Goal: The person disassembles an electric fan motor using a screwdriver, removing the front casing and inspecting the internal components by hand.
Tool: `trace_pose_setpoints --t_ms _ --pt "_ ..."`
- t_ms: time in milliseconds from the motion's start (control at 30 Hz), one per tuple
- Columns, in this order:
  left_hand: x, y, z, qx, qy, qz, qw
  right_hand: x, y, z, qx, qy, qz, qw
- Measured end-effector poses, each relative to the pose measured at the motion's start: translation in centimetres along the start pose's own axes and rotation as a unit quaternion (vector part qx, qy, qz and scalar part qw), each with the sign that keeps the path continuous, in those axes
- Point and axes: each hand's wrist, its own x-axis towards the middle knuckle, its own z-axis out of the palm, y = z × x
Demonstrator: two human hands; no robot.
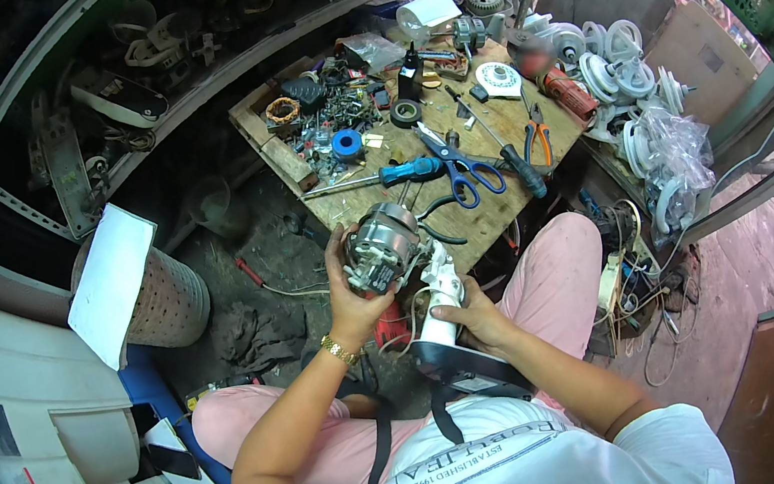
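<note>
Silver-grey metal on the motor [382,249], gripped in the left hand [352,293], a gold watch band at that wrist. White plastic on the housing [440,296] under the right hand [476,317]. Pale pink trousers [554,276], a white shirt. Over the tan wooden bench [504,213]: blue-handled scissors [456,168] near its front edge, a blue-handled screwdriver [401,173] beside them, orange-handled pliers [537,139] towards the right edge, a blue tape roll [347,145] at the left edge.

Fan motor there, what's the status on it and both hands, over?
Left hand grips the grey fan motor. Right hand holds its white neck piece. Blue scissors and screwdrivers lie beyond on the wooden table.
</note>
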Motion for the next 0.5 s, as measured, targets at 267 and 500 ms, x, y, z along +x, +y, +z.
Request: trace_pose_setpoints --t_ms 267,500 --pt "0.3 6.4 0.3 -0.138 0.046 -0.010 0.989 -1.6 0.7 4.9 0.158 -0.117 -0.108 0.975" --pt "-1.1 7.6 -1.2 -0.096 -0.264 -0.266 0.922 -1.4 5.5 7.3 -0.054 -0.078 -0.311 0.946"
